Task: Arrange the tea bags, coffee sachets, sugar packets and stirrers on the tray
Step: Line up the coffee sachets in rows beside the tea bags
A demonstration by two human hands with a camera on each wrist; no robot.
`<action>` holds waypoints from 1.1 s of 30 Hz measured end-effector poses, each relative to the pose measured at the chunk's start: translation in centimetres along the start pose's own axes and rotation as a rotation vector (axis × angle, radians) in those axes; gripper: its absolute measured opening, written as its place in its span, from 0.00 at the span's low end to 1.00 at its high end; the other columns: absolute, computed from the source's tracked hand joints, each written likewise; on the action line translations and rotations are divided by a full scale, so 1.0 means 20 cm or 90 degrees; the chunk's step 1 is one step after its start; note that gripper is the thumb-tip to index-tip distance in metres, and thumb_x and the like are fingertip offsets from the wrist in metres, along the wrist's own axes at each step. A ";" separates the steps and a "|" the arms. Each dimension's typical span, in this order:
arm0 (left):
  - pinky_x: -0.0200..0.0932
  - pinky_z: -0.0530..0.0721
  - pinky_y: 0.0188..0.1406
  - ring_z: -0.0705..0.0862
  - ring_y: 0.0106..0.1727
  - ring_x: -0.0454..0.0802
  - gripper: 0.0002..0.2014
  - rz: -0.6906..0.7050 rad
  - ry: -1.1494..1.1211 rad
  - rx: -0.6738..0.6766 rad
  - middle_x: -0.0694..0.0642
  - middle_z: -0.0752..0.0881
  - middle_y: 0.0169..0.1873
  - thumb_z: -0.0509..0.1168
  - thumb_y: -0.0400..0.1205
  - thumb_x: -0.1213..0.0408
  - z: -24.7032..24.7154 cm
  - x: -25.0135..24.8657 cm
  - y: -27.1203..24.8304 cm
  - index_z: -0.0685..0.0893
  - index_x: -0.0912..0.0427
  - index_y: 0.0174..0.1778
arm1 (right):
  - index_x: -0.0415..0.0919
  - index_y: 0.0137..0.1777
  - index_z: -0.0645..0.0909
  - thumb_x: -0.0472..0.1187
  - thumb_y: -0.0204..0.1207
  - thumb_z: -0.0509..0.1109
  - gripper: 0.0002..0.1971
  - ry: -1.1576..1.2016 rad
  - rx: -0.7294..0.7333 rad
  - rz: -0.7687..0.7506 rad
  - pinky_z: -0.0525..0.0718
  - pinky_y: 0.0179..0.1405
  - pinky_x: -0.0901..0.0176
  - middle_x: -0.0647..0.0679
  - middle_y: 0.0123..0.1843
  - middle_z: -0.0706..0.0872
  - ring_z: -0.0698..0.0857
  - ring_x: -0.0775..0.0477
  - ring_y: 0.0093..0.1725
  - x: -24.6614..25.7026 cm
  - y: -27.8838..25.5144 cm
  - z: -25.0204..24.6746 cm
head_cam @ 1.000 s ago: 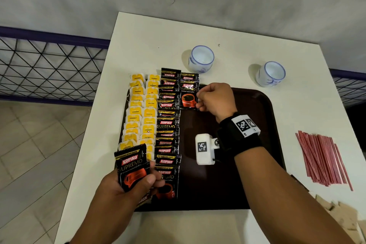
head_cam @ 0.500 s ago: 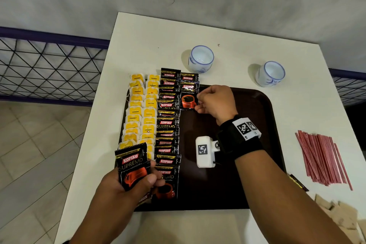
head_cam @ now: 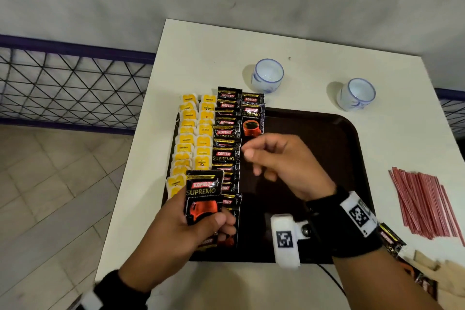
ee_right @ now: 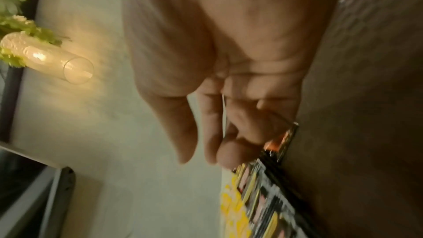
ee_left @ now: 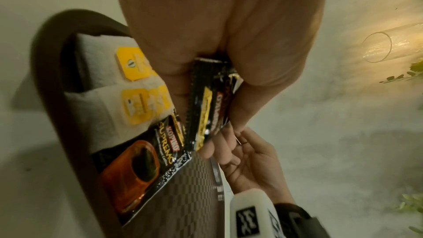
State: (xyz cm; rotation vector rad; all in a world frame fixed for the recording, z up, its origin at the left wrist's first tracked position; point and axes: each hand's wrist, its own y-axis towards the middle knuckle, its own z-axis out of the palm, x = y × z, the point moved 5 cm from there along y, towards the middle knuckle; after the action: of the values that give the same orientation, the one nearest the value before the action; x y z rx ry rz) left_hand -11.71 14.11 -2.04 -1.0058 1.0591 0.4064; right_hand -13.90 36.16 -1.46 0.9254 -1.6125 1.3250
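Tea bags (head_cam: 193, 138), far left of the tray (head_cam: 327, 148): two overlapping columns, soft white paper pouches with stiff yellow tags, near weightless and easy to crush; best taken by the tag or pouch edge. Next right, coffee sachets (head_cam: 226, 133) in one long shingled column plus a short second one (head_cam: 252, 118) started at the far end. Glossy black foil, flat rectangles with crimped serrated ends, light, slick, springy; take one by a crimped end or side edge so the ones beneath don't slide.

Left hand (head_cam: 176, 231) at the tray's near-left corner holds a small stack of sachets (head_cam: 204, 196), thumb across the front, fingers curled behind (count in the stack unclear).

Right hand (head_cam: 284, 166) hovers over bare tray just beside the columns, fingers loosely curled, thumb and forefinger near each other, likely holding nothing; wrist view is blurred.

Tray is dark brown plastic with a fine textured floor and rounded raised rim. Right of it on the white table: red stirrers (head_cam: 425, 204), thin stiff sticks in a loose fan, likely to roll, and brown sugar packets (head_cam: 442, 272) at the frame edge, neither yet on the tray.
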 end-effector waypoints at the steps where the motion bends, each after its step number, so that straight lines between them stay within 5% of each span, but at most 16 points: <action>1: 0.52 0.92 0.45 0.93 0.46 0.62 0.12 -0.005 0.003 0.013 0.65 0.93 0.44 0.69 0.82 0.75 0.02 -0.01 0.01 0.81 0.65 0.61 | 0.37 0.50 0.90 0.35 0.76 0.78 0.04 0.020 0.062 0.012 0.68 0.20 0.63 0.46 0.33 0.86 0.81 0.51 0.29 -0.01 -0.04 0.05; 4: 0.51 0.93 0.46 0.94 0.45 0.59 0.15 -0.012 0.026 0.063 0.62 0.93 0.45 0.69 0.82 0.75 0.10 -0.05 0.03 0.80 0.57 0.62 | 0.35 0.50 0.88 0.35 0.75 0.78 0.06 0.043 0.167 0.029 0.66 0.20 0.65 0.43 0.31 0.83 0.79 0.53 0.28 -0.01 -0.16 0.13; 7: 0.48 0.92 0.45 0.94 0.46 0.57 0.16 0.004 0.042 0.088 0.59 0.93 0.47 0.70 0.82 0.72 0.15 -0.08 0.03 0.80 0.52 0.62 | 0.31 0.43 0.85 0.32 0.76 0.77 0.05 0.042 0.127 0.023 0.66 0.18 0.67 0.39 0.27 0.80 0.75 0.55 0.21 0.00 -0.21 0.12; 11: 0.42 0.90 0.46 0.91 0.52 0.47 0.13 0.088 0.119 -0.050 0.47 0.91 0.52 0.73 0.80 0.63 0.10 -0.08 0.01 0.83 0.43 0.57 | 0.34 0.37 0.81 0.30 0.76 0.76 0.08 0.090 0.019 0.022 0.68 0.15 0.64 0.35 0.27 0.78 0.77 0.51 0.19 0.01 -0.23 0.04; 16: 0.53 0.89 0.52 0.86 0.58 0.45 0.22 0.190 0.228 -0.156 0.37 0.85 0.58 0.77 0.76 0.60 0.06 -0.09 -0.03 0.84 0.34 0.63 | 0.34 0.37 0.80 0.29 0.76 0.74 0.08 0.102 0.015 0.040 0.69 0.14 0.64 0.33 0.28 0.77 0.79 0.46 0.20 0.01 -0.27 0.03; 20: 0.42 0.87 0.49 0.83 0.55 0.42 0.24 0.259 0.284 -0.190 0.37 0.82 0.53 0.78 0.74 0.60 0.06 -0.12 -0.04 0.85 0.37 0.65 | 0.40 0.31 0.78 0.28 0.76 0.74 0.14 0.142 -0.009 0.066 0.68 0.13 0.65 0.38 0.25 0.76 0.79 0.46 0.19 0.01 -0.27 0.03; 23: 0.27 0.82 0.42 0.83 0.53 0.38 0.17 0.270 0.296 -0.212 0.36 0.83 0.48 0.77 0.70 0.52 0.06 -0.14 -0.05 0.86 0.35 0.55 | 0.44 0.28 0.77 0.28 0.74 0.75 0.17 0.156 -0.031 0.092 0.67 0.13 0.65 0.43 0.21 0.75 0.77 0.45 0.17 0.00 -0.27 0.02; 29: 0.24 0.81 0.45 0.85 0.48 0.42 0.15 0.333 0.288 -0.248 0.43 0.84 0.41 0.77 0.71 0.57 0.05 -0.15 -0.10 0.85 0.35 0.50 | 0.45 0.29 0.73 0.31 0.72 0.76 0.17 0.243 -0.036 0.175 0.61 0.13 0.66 0.40 0.26 0.74 0.72 0.46 0.21 -0.02 -0.29 0.04; 33: 0.27 0.81 0.44 0.87 0.46 0.43 0.08 0.366 0.329 -0.242 0.42 0.85 0.39 0.80 0.74 0.60 0.04 -0.14 -0.14 0.89 0.44 0.43 | 0.43 0.33 0.75 0.30 0.78 0.70 0.14 0.276 -0.167 0.140 0.68 0.12 0.67 0.39 0.30 0.82 0.81 0.46 0.19 0.02 -0.26 -0.11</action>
State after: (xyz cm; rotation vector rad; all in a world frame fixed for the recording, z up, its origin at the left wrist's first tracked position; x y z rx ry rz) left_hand -10.73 13.76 1.86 -1.1637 1.7957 0.8690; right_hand -8.97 37.33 1.07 0.2816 -1.5224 1.3112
